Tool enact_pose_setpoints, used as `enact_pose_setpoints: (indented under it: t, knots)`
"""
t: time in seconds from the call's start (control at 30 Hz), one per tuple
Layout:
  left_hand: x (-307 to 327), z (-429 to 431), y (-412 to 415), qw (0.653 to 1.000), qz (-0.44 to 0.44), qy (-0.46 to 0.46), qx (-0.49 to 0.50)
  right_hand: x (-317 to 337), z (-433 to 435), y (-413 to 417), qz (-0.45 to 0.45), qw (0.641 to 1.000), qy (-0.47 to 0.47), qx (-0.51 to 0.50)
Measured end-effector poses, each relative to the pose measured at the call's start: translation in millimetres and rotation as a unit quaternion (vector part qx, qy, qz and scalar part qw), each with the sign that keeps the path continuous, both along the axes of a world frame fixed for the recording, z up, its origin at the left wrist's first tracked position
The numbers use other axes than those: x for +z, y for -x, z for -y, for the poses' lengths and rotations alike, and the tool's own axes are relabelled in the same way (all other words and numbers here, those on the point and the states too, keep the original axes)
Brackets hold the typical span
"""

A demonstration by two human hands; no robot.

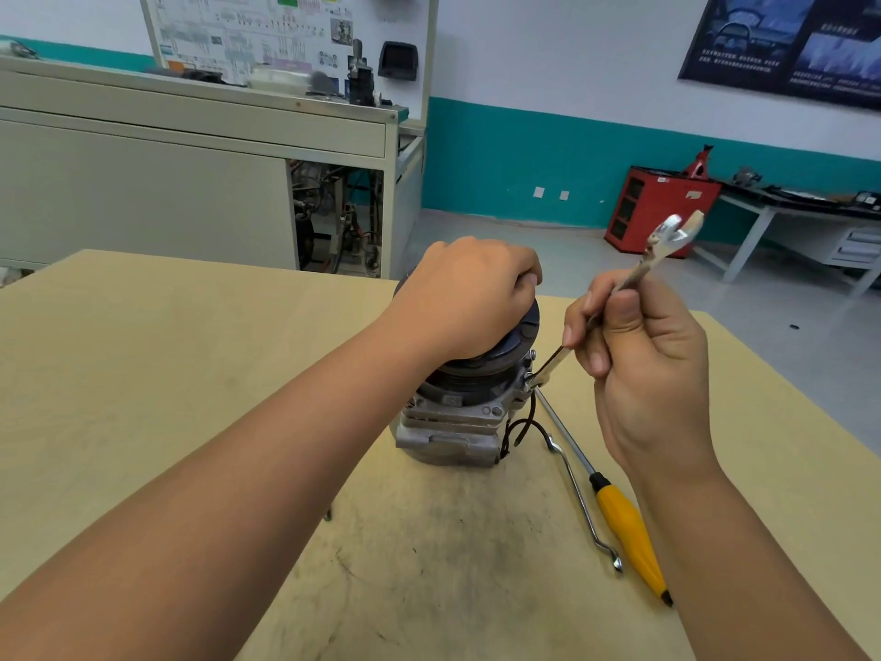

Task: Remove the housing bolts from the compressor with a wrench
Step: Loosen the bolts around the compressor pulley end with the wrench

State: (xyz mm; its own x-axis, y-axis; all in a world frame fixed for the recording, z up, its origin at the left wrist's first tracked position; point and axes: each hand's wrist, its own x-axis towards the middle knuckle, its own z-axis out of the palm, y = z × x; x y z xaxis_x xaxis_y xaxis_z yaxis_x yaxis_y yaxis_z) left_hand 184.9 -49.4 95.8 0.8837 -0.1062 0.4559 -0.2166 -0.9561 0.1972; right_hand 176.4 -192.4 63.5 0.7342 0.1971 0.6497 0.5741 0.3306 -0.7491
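left hand (469, 298) grips compressor (453, 422) top | right hand (639, 364) grips wrench (553, 361) on bolt (528, 376)

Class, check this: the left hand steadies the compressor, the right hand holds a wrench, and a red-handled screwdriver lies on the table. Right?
One slip: the head view shows the screwdriver has a yellow handle, not red. The rest holds.
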Motion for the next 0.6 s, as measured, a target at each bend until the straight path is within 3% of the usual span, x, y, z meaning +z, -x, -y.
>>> enact_pose_setpoints:
  t: [0.13, 0.4, 0.6]
  knots:
    - [1, 1, 0, 1.000, -0.001, -0.003, 0.001, 2, 3, 1, 0.004, 0.999, 0.046, -0.028]
    - [1, 1, 2, 1.000, -0.003, -0.002, 0.003, -6, 11, 7, 0.100, 0.975, 0.171, -0.096]
    - [2, 1, 2, 1.000, -0.004, 0.002, 0.002, -1, 17, 10, 0.092, 0.981, 0.137, -0.106]
